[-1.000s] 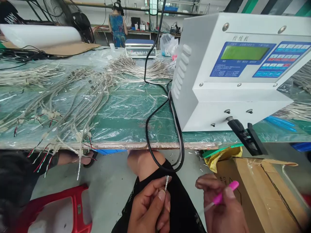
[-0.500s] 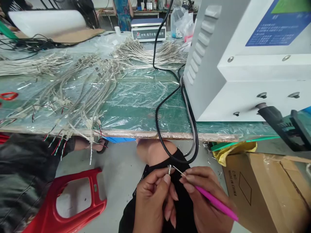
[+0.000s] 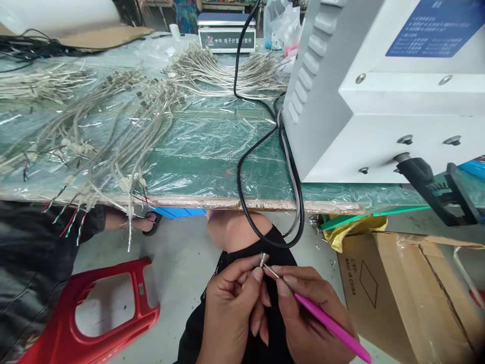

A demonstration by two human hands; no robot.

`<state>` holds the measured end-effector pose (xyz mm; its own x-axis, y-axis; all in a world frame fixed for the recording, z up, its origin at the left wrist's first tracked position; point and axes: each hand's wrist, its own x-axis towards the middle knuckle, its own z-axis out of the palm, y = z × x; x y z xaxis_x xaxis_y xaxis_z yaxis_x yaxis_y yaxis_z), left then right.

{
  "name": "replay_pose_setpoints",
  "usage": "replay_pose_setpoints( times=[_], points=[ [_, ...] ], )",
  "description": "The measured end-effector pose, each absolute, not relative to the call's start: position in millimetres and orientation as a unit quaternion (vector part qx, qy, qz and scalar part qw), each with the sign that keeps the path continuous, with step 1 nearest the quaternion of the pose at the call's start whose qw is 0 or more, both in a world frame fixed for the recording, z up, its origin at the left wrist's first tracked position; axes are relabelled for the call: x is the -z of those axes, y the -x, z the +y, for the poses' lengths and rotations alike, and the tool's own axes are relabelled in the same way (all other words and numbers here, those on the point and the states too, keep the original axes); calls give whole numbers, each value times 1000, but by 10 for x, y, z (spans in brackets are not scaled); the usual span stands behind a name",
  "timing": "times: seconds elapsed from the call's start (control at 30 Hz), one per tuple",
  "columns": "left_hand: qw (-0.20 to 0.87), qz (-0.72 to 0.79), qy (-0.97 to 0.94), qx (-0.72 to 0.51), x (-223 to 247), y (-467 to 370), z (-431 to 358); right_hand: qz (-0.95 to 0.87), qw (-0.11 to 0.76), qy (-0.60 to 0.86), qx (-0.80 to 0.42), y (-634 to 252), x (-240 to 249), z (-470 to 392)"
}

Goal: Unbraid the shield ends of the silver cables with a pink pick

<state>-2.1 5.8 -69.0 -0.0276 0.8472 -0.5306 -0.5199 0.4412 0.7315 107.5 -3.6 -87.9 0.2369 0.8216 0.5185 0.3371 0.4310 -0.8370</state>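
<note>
My left hand [image 3: 235,301] pinches a small silvery cable end [image 3: 262,259] upright between thumb and forefinger, above my lap. Its lower part is hidden in the fingers, and its exact kind is too small to make out. In my right hand [image 3: 312,306] is a pick with a pink handle [image 3: 333,326], gripped like a pen. The pick's thin metal shaft points up and left, and its tip meets or nearly meets the silvery piece. Several grey cables [image 3: 132,136] with bared coloured wires lie on the table, some hanging over its front edge.
A white machine [image 3: 326,131] stands on the green table [image 3: 204,167] at right. Its black cord [image 3: 242,197] loops below the edge above my hands. A scale [image 3: 226,40] and more cables [image 3: 227,71] lie behind. A red stool [image 3: 68,313] is left, a cardboard box [image 3: 356,283] right.
My right hand has moved closer to my left, bringing the pick's tip to the silvery piece. The view has tilted down slightly, and the surroundings shift up and left.
</note>
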Motion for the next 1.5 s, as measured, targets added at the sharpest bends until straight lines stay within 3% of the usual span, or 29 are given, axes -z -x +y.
replay_pose_setpoints(
  times=[0.87,1.27,1.5],
  points=[
    [705,483,-191,-483,668,98,72,-574,616,493,-218,-1075,906,-21],
    [685,518,-190,-475,658,51,35,-639,566,509,-114,-1061,758,7],
    [641,552,-192,-499,658,22,-28,-599,610,503,-126,-1070,850,13]
  ],
)
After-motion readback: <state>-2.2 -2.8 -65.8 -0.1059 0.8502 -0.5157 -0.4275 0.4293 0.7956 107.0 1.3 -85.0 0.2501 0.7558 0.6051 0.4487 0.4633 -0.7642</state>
